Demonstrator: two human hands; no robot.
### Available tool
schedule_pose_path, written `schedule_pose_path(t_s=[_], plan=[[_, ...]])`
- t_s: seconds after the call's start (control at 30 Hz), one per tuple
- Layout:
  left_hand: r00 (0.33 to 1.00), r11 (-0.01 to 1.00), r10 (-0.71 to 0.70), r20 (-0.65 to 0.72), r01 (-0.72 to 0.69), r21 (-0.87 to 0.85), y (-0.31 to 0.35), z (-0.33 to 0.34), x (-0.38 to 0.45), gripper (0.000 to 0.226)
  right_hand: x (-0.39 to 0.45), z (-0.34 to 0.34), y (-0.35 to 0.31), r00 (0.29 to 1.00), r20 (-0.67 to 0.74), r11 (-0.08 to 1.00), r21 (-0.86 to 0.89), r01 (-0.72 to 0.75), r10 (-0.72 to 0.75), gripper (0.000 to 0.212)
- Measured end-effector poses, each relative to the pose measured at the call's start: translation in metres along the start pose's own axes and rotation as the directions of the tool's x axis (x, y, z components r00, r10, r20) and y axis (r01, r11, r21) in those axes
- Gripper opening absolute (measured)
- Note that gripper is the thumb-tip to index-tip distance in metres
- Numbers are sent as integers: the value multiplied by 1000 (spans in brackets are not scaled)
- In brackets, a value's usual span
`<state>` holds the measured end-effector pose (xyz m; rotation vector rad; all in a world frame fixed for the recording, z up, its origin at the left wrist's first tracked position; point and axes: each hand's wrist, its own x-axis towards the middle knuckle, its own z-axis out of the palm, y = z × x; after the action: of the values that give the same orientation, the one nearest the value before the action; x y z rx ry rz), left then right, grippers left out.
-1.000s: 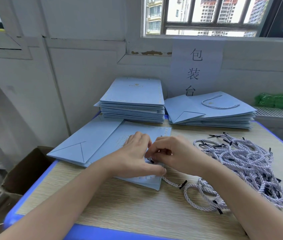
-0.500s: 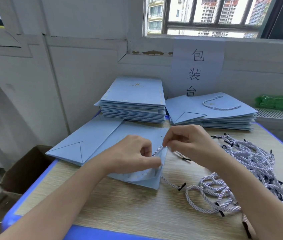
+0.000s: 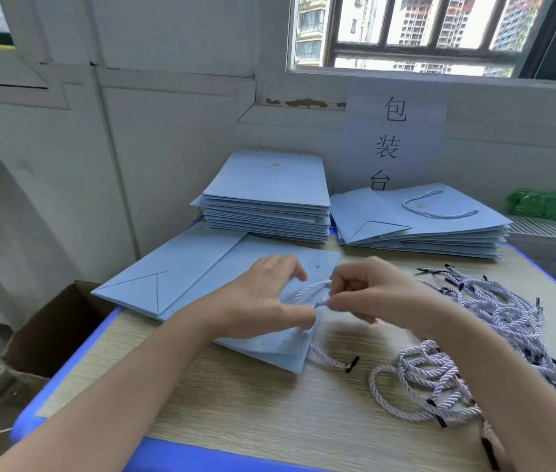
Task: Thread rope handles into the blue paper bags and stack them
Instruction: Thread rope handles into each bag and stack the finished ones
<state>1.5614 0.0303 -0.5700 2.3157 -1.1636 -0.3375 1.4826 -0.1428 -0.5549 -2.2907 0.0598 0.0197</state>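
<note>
Fingers of the right hand (image 3: 371, 294) are pinching a rope handle (image 3: 310, 289) just where it is crossing the open mouth of the blue paper bag (image 3: 201, 284), curled tight on the cord. The left hand (image 3: 266, 301) is working right beside it, thumb and forefinger nipping the top flap of the bag near its edge while the other fingers are spreading flat over the paper. Both are clamped, then, one on cord and one on paper, and they are almost touching.

That cord is looking soft and limp, twisted white strands with a stiff black tip; one end is trailing out from under the bag's near corner (image 3: 334, 361) onto the table (image 3: 235, 420). I would judge it is going wherever it is pulled and never where it is pushed, so the hard tip is the place to be holding it for feeding through a hole. The bag is light, thin and creasable, lying flat at the table's left middle; gripping close beside the punched holes is probably sparing it from tearing.

Further out, a loose heap of spare ropes (image 3: 494, 321) is lying to the right. At the back, a stack of unthreaded bags (image 3: 266, 192) is sitting beside a stack of finished bags (image 3: 416, 223), a handle showing on top.
</note>
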Motion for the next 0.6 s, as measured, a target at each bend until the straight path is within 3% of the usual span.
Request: schedule_pose_path(t_s=[0.07, 0.17, 0.3, 0.47, 0.6], plan=[[998, 999, -6, 60, 3, 44, -1, 1, -1, 69, -1, -17, 6, 983, -183, 997, -66, -29, 17, 20], [1000, 991, -13, 9, 11, 135, -5, 4, 1, 54, -2, -34, 17, 933, -357, 998, -33, -49, 34, 25], [987, 972, 13, -157, 24, 232, -9, 9, 10, 36, -3, -32, 18, 968, -246, 998, 46, -47, 57, 31], [984, 974, 28, -176, 12, 227, -13, 11, 10, 35, 1, -22, 22, 952, -307, 927, -354, -125, 11, 15], [989, 973, 8, -148, 26, 231, -10, 11, 9, 44, 1, -17, 19, 976, -214, 932, -344, -114, 41, 13]])
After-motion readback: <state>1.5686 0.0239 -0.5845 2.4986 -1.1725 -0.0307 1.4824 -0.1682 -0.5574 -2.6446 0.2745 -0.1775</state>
